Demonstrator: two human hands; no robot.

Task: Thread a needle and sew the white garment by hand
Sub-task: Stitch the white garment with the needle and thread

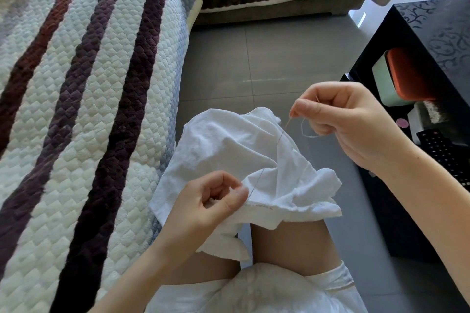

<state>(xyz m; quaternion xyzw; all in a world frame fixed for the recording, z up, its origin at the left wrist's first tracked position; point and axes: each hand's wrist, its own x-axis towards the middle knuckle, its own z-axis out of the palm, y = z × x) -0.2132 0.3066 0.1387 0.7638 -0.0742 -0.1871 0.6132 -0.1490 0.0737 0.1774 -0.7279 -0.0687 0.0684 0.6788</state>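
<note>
The left hand (211, 201) is sitting low and close to the body, with its palm turned up and inward and its fingers curled. Its thumb and forefinger are pinching the hemmed edge of the white garment (223, 142). The right hand (343, 119) is lifting higher and further out, with its wrist bent and its knuckles facing up. Its thumb and forefinger are squeezing together on the thread (281, 134), and the other fingers are folding loosely underneath.

The thread is thin and pale grey. It is running taut on a slant from the right hand's pinch down across the cloth to the spot beside the left thumb. A slack loop of it is hanging under the right fingers.

The garment is soft, crumpled woven cloth. It is draping in folds between the two hands and spilling over the bare knees (292, 244), and a line of stitches is showing along its lower edge.

To the left of the left hand, a quilted sofa cover (84, 99) with a scale-like texture is showing cream, brown and purple stripes. Beyond the right hand, a glossy black table (432, 23) is holding an orange-and-green box (401, 76) and a dark remote (442, 152). Smooth grey floor tiles (254, 63) are lying beyond both hands.
</note>
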